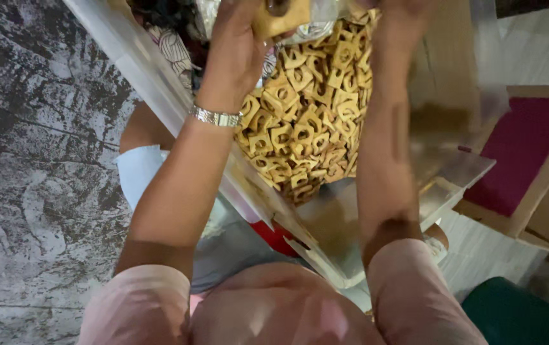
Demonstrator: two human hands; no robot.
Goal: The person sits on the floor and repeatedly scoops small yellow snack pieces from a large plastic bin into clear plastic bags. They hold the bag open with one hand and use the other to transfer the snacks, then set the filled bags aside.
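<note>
My left hand (235,48), with a silver bracelet (217,117) at the wrist, reaches up and grips a small square wooden piece with a hole (279,16) at the top edge. Beneath it a clear plastic box (159,83) is tilted on my lap and holds a heap of several small tan wooden pieces (306,115). My right hand (402,19) is raised at the top edge above the heap, mostly cut off; what it holds is hidden. My right forearm crosses in front of the box.
A cardboard box with dark red lining (523,153) stands on the floor at the right. A dark green thing (517,316) lies at the lower right. Mottled grey floor (31,160) fills the left. A patterned cloth (172,45) shows behind the plastic box.
</note>
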